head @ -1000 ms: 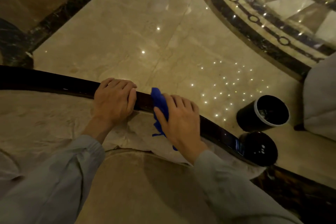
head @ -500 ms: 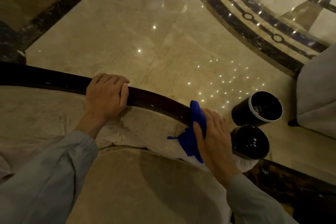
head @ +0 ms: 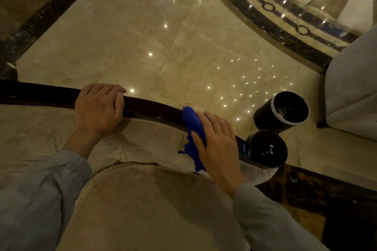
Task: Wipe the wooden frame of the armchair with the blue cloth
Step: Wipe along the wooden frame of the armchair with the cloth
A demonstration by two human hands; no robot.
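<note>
The armchair's dark glossy wooden frame (head: 153,108) curves from the left edge across the middle down to a rounded end knob (head: 267,149) at the right. My left hand (head: 98,108) grips the rail left of centre, fingers wrapped over its top. My right hand (head: 218,142) presses the blue cloth (head: 192,126) flat onto the rail, a little left of the knob. A loose corner of the cloth hangs over the beige upholstery (head: 142,140) below the rail.
The beige seat cushion (head: 153,210) fills the lower middle. A black round bin with a white rim (head: 281,112) stands on the polished marble floor (head: 142,36) just beyond the knob. A pale upholstered piece (head: 355,91) sits at the right edge.
My right hand slid the cloth rightward along the rail toward the knob, then came back a little to the left. My left hand has kept its grip on the rail.
</note>
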